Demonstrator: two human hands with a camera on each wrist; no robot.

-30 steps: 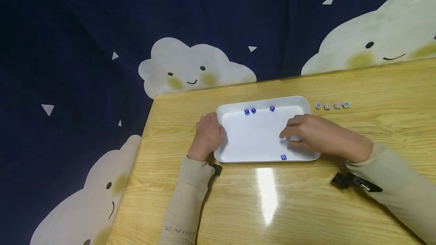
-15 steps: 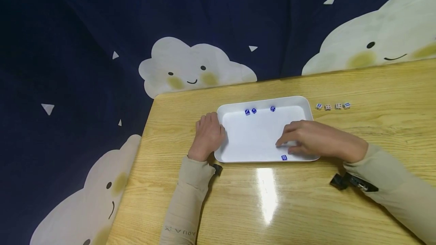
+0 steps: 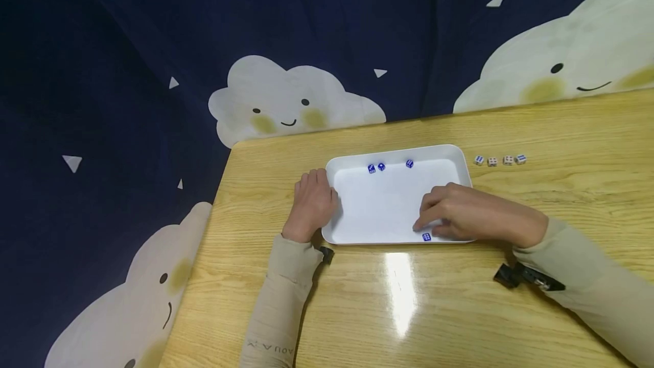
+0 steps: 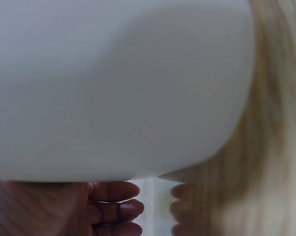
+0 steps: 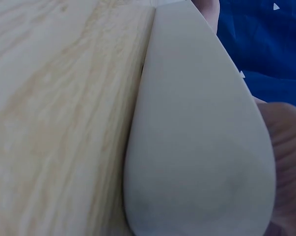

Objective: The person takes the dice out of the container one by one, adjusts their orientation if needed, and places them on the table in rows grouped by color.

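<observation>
On the wooden table sits a white rectangular tray. My left hand grips its left rim, thumb at the inner side; in the left wrist view the fingers show below the tray wall. My right hand reaches over the tray's right end, index finger and thumb parted on either side of a blue die by the near wall. Along the far wall lie two neighbouring blue dice and a third blue die. The tray wall hides the right fingertips in the right wrist view.
Several white dice with red or blue marks lie in a row on the table, right of the tray. Behind the table hangs a dark blue curtain printed with smiling clouds.
My right hand has moved down towards the near wall, its index finger coming from mid-tray to beside the near blue die. The left hand stays at the rim, and the dice lie as before.
</observation>
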